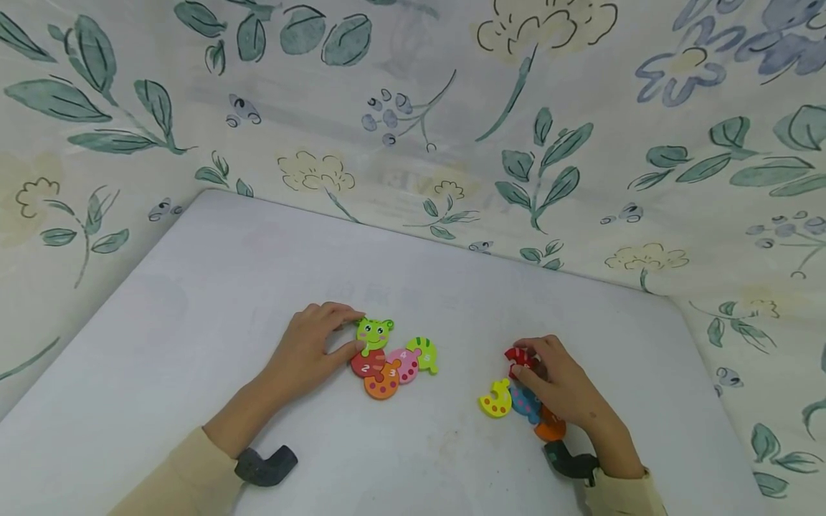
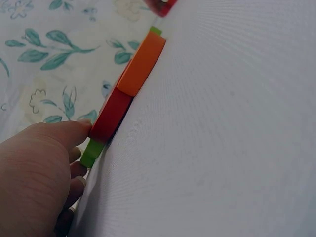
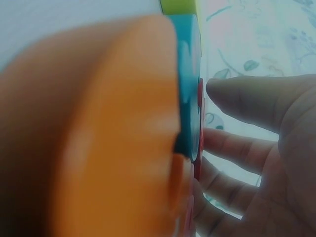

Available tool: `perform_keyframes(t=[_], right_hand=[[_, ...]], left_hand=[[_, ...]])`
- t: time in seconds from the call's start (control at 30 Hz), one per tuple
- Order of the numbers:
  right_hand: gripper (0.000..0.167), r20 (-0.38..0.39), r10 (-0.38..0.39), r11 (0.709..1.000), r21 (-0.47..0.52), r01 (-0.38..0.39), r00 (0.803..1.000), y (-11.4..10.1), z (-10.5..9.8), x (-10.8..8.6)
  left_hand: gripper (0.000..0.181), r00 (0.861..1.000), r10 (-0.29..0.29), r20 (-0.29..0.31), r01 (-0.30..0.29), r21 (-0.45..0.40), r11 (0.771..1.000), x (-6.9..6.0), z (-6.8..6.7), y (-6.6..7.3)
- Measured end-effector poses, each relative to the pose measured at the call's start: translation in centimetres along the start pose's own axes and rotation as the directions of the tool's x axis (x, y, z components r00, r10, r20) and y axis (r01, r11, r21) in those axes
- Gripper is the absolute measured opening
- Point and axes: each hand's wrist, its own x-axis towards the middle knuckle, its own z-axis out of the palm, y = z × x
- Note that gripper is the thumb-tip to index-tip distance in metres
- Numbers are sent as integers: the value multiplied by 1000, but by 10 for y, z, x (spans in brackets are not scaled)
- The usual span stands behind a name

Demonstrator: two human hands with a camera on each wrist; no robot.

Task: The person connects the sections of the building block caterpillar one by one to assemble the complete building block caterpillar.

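My left hand (image 1: 312, 351) has its thumb and a finger at either side of a green caterpillar-head puzzle piece (image 1: 374, 332). Joined below the head is a red piece marked 2 (image 1: 369, 363). An orange piece marked 3 (image 1: 381, 381), a pink piece marked 4 (image 1: 404, 365) and a green piece marked 5 (image 1: 422, 354) carry the chain to the right. My right hand (image 1: 558, 380) pinches a darker red puzzle piece (image 1: 518, 356). Close under that hand lie a blue piece (image 1: 525, 403), a yellow piece (image 1: 496, 400) and a partly covered orange piece (image 1: 551, 427).
All the pieces lie on a white tabletop (image 1: 258, 258). Flower-patterned cloth (image 1: 413, 172) rises behind the table's far edge. Dark straps with a protruding part (image 1: 266, 466) sit on both wrists.
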Motion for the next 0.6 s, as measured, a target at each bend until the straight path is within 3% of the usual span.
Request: perform_keyframes(t=[0.6], right_hand=[[44, 12, 23, 999, 27, -23, 1000, -4, -2, -1]], left_hand=[[47, 1000, 13, -5, -13, -5, 1000, 0, -1, -1]])
